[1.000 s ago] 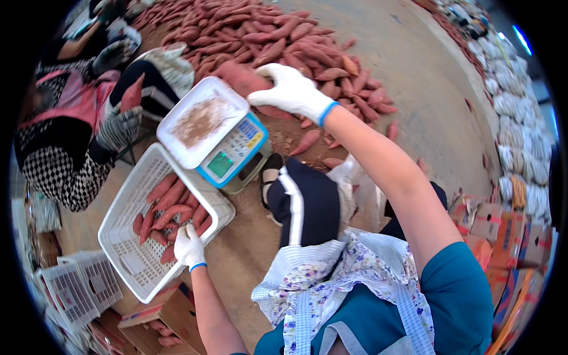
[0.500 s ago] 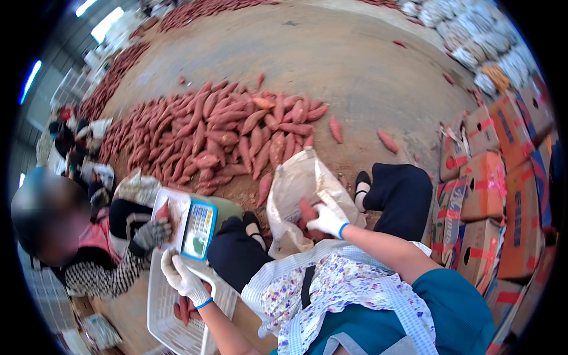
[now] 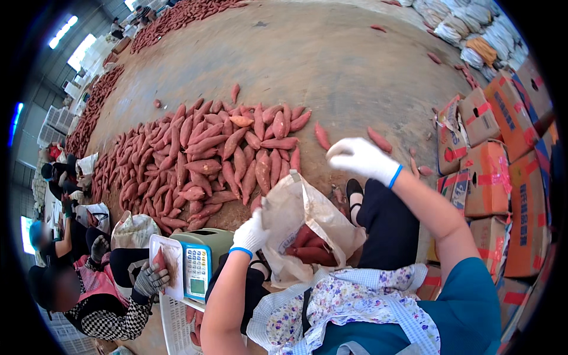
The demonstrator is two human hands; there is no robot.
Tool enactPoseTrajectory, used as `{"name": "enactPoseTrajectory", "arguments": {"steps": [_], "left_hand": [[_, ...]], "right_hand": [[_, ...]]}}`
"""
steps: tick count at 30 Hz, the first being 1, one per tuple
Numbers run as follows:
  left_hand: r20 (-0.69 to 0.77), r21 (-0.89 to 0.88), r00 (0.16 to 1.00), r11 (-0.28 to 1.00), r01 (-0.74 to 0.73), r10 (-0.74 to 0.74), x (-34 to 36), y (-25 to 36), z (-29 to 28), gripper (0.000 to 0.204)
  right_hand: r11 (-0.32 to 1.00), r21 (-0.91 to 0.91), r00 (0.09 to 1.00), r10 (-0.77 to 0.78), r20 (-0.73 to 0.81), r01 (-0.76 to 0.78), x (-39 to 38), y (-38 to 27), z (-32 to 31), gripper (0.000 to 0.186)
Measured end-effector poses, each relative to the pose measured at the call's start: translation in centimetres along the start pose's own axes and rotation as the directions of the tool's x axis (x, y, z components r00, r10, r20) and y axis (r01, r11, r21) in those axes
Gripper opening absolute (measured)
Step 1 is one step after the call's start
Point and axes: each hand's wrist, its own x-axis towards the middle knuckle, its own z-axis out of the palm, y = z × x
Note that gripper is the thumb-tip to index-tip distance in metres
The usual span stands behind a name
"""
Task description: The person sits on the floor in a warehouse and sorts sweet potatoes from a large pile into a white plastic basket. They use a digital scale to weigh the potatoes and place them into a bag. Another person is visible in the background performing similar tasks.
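My left hand (image 3: 251,231), in a white glove, is at the left side of an upright pale sack (image 3: 310,207); its blurred fingers point up near the rim, and their grip is unclear. Several red sweet potatoes (image 3: 307,254) lie inside the sack between my legs. My right hand (image 3: 361,158), also white-gloved, is raised above and right of the sack, fingers loosely curved and empty. Left of my left hand, a scale (image 3: 196,269) with a white pan sits over a white crate (image 3: 174,322) holding sweet potatoes. A co-worker's gloved hand (image 3: 148,278) holds a sweet potato at the pan.
A large sweet potato pile (image 3: 189,154) lies ahead on the concrete floor (image 3: 296,59), with loose ones around it. Cardboard boxes (image 3: 485,177) are stacked right, bundled sacks (image 3: 461,29) behind them. Co-workers (image 3: 83,307) sit at left; more piles line the left side.
My view has lifted from the scale toward the floor ahead. My right hand has left the sweet potato in the sack and risen rightward. My left hand has moved from the crate to the sack's side.
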Motion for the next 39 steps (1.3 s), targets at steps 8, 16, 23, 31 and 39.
{"name": "enactPoseTrajectory", "arguments": {"steps": [8,16,23,31,39], "left_hand": [[0.642,-0.173,0.488,0.732,-0.659,0.591,1.9,2.0,2.3,0.030],[0.635,-0.401,0.363,0.693,-0.598,0.681,9.1,3.3,-1.1,0.041],[0.171,-0.674,0.924,0.725,-0.144,0.342,18.9,-1.2,-0.5,0.034],[0.270,-0.907,0.946,-0.284,0.312,0.178,27.1,-5.1,4.2,0.053],[0.273,-0.724,0.904,-0.550,0.418,0.328,28.0,-6.4,9.5,0.061]], "right_hand": [[0.924,-0.165,0.938,0.334,-0.095,-0.346,13.8,12.9,0.8,0.038],[0.860,-0.380,0.939,0.295,-0.175,-0.341,31.4,22.6,12.7,0.070],[0.796,-0.337,0.861,0.427,-0.274,-0.502,37.8,28.7,14.5,0.089],[0.636,0.528,0.810,0.295,0.507,-0.563,29.8,23.2,13.0,0.052],[0.901,-0.433,0.997,0.015,0.077,0.020,32.5,23.8,14.4,0.056]]}}
